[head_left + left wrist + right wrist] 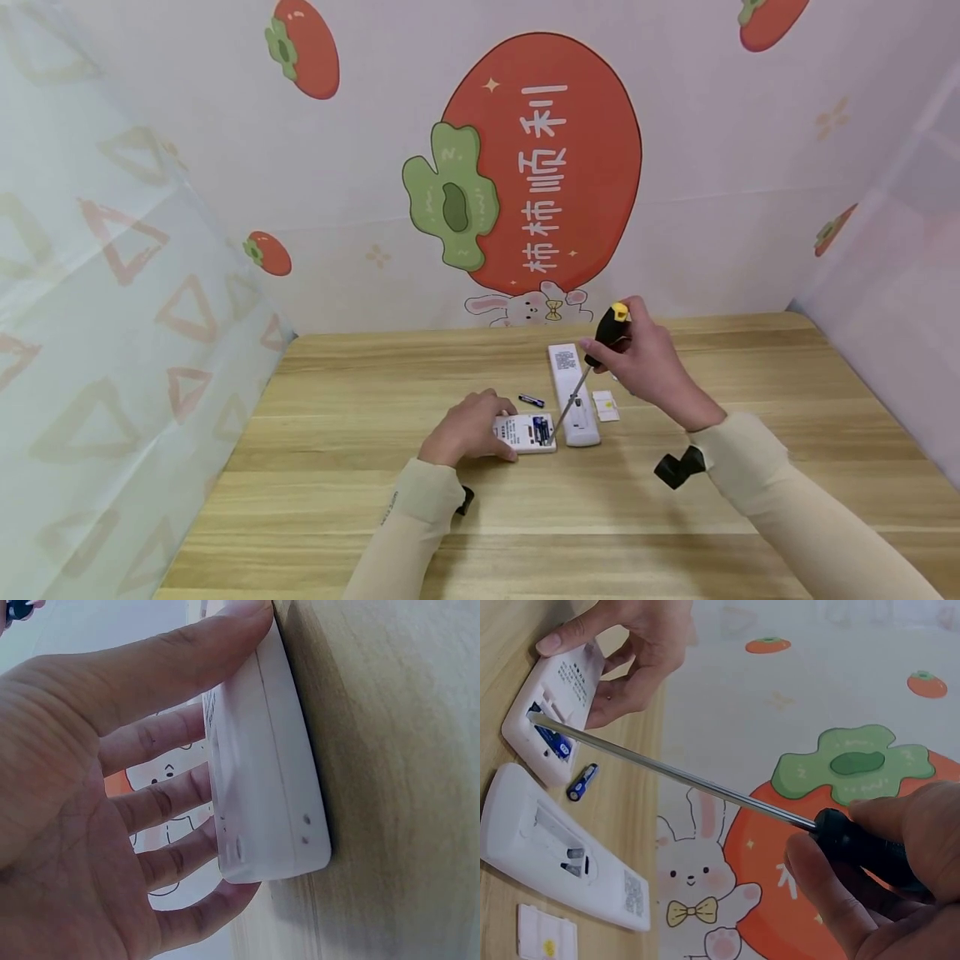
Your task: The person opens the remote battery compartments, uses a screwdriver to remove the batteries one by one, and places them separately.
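My left hand [468, 425] grips a short white remote control [571, 682] flat on the table, thumb on one long side and fingers on the other. Its battery compartment faces up uncovered, with a blue battery [553, 742] inside. In my right hand [647, 358] is a long screwdriver [682, 777] with a black and yellow handle, pinched between thumb and fingers. The screwdriver slants down, its tip at the end of that compartment. In the left wrist view, the remote's side [262, 765] shows between thumb and fingers.
Beside the short remote lies a loose blue battery [531, 400]. A longer white remote [564, 375], its battery bay uncovered, lies to the right. Next to it is a small white cover [605, 406] with a yellow mark. A patterned wall [360, 167] stands behind the wooden table [337, 500].
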Motion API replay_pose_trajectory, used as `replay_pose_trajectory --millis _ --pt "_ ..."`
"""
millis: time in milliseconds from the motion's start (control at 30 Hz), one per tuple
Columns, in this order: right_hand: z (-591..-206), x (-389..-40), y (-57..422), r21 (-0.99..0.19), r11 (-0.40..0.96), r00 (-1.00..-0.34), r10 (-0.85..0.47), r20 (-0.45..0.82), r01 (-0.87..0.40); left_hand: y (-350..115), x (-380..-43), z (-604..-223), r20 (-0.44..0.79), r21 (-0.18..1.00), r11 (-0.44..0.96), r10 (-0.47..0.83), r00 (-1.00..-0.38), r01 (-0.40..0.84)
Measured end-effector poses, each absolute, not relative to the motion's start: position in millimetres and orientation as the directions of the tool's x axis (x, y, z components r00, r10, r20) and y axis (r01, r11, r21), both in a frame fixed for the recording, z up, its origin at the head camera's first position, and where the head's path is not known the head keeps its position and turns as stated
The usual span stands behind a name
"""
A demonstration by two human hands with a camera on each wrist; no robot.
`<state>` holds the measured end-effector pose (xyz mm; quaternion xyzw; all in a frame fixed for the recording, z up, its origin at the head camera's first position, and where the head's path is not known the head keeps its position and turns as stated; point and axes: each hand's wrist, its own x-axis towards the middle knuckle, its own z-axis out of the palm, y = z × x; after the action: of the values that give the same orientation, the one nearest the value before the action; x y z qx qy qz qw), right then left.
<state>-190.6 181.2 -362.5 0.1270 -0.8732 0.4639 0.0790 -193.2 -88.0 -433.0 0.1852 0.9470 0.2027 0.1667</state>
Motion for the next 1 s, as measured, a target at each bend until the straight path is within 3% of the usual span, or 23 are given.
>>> replay_pose_trajectory --millis 367,1000 --pt "-357 -194 160 -0.641 0.621 -0.889 -0.246 0.386 -0.451 -90 -193 -434 -0.249 0.442 0.854 0.409 -0.878 0.273" --pt "-365 -218 151 -0.698 0.558 -0.893 -0.257 0.370 -0.449 -88 -193 -433 -0.233 0.444 0.844 0.433 -0.871 0.301"
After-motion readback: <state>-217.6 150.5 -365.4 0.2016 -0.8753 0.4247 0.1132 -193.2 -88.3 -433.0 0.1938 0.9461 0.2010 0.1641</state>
